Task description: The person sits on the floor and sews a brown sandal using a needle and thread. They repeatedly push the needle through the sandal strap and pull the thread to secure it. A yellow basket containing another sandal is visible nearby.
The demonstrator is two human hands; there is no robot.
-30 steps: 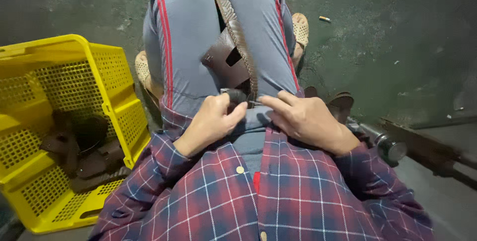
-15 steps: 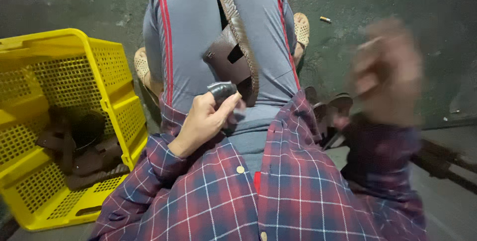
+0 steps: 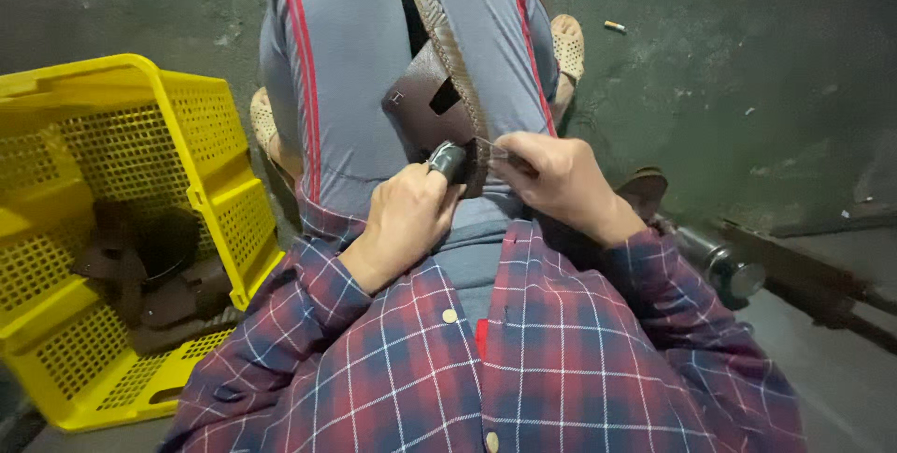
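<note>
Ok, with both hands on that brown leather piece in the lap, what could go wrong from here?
1. The left hand grips a small dark tool right beside the right hand; a slip could catch the fingers pinching the leather piece.
2. The piece rests only on the thighs, over the gap between the legs, so it could slide down to the floor.
3. The yellow crate sits close to the left elbow and could be knocked.

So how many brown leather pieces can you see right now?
2 clear spots: one brown leather strap piece on the lap, in the grip of the left hand and right hand; a dark pile in the yellow plastic crate, its count unclear.
</note>
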